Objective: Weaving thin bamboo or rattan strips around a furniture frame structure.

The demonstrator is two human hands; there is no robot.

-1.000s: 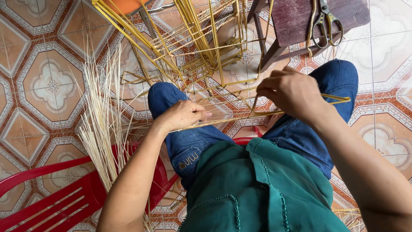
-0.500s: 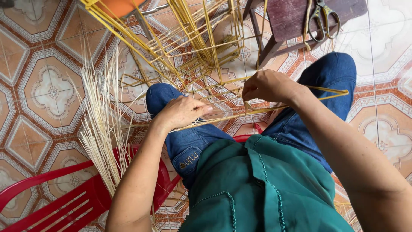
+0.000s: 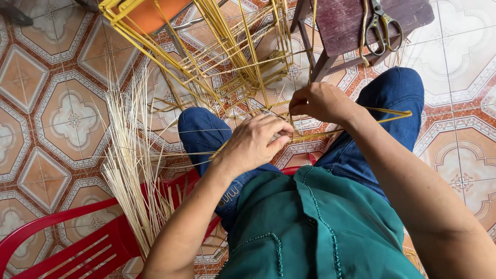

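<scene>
My left hand (image 3: 256,142) and my right hand (image 3: 320,102) meet above my knees, fingers pinched on thin yellow bamboo strips (image 3: 356,126) that run out to the right over my blue jeans. The strips belong to an open yellow woven frame (image 3: 227,57) standing on the tiled floor just ahead of my legs. I sit on a red plastic chair (image 3: 77,243) and wear a green shirt.
A loose bundle of pale thin splints (image 3: 132,170) leans on the chair at my left. A dark wooden stool (image 3: 351,23) at the upper right carries a pair of scissors (image 3: 382,23). Patterned floor tiles lie all around.
My right hand has moved left and closer to my left hand, drawing the yellow strip with it. Both hands now work together at one spot.
</scene>
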